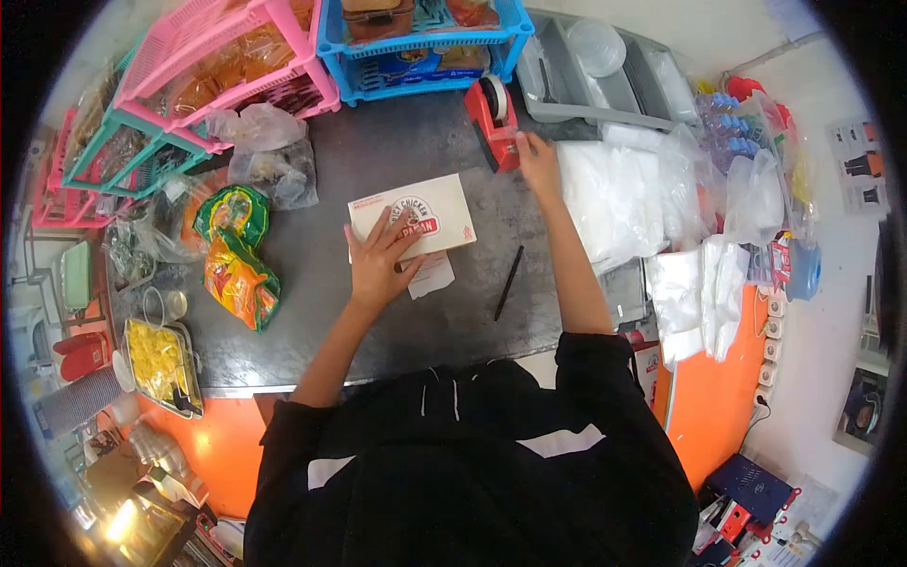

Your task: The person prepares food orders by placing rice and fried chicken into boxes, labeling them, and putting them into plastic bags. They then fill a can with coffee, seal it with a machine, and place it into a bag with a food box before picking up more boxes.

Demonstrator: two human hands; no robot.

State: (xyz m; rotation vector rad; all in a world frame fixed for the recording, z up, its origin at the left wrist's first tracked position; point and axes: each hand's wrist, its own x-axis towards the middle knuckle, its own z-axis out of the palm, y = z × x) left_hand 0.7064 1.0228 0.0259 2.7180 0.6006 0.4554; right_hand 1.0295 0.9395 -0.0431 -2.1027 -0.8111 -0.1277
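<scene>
A white printed food box (452, 206) lies closed on the dark worktop. My left hand (380, 260) rests flat on its lid with the fingers spread. A small piece of white paper (433, 277) sticks out from under the box's near edge. Ahead and to the right stands a red tape dispenser (491, 132) with a roll of tape (494, 94). At the dispenser's front end, my right hand (539, 163) is closed in a pinch; what lies between its fingertips is too small to make out. A black pen (509, 283) lies between my forearms.
Plastic bags (609, 203) are stacked to the right. A grey divided tray (557, 71) and blue rack (425, 42) stand behind. On the left are a pink rack (227, 66), a green-and-orange packet (236, 255) and a container of yellow food (161, 364). The worktop (312, 340) ends before me.
</scene>
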